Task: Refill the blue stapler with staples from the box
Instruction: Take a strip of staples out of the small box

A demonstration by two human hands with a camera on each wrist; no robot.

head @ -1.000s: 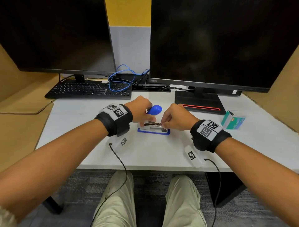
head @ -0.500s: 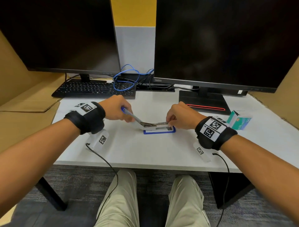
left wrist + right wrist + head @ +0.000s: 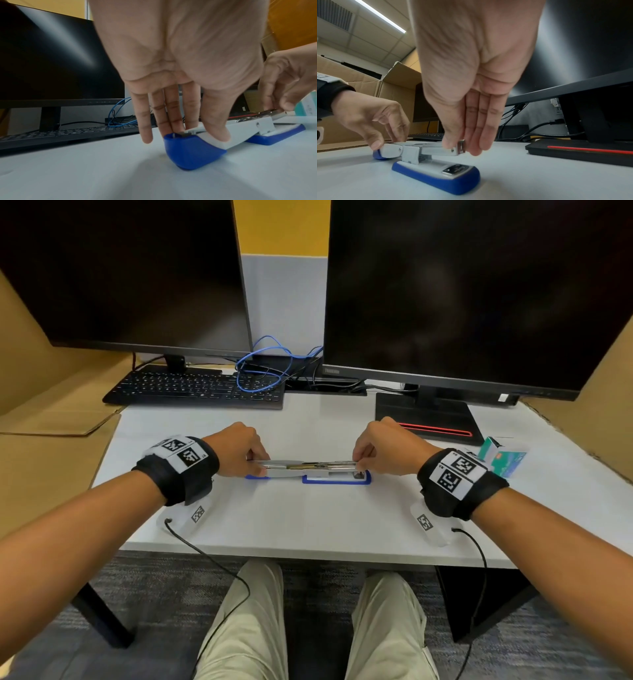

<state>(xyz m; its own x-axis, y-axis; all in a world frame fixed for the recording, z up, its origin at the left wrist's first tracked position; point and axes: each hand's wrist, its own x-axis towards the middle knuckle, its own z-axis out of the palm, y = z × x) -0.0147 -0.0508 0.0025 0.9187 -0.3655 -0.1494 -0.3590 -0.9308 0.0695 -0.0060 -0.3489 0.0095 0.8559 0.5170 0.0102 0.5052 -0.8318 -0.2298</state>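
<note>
The blue stapler [image 3: 318, 472] is lying on the white desk [image 3: 308, 518], swung fully open and flat, its base under the magazine. The left hand [image 3: 236, 451] is pinching the blue-tipped cover end; the right hand [image 3: 383, 448] is pinching the magazine's front end. The tool is likely light, rigid and hinged (smooth metal rails may slip), so gripping by the sides is advisable. The staple box [image 3: 501, 455] is sitting just beyond the right wrist. Half a second earlier, the cover was being held raised at an angle.

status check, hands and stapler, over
Left hand pinning lid end flat. Right hand pinching staple tray tip. Stapler swung fully open. Staple box untouched.
</note>
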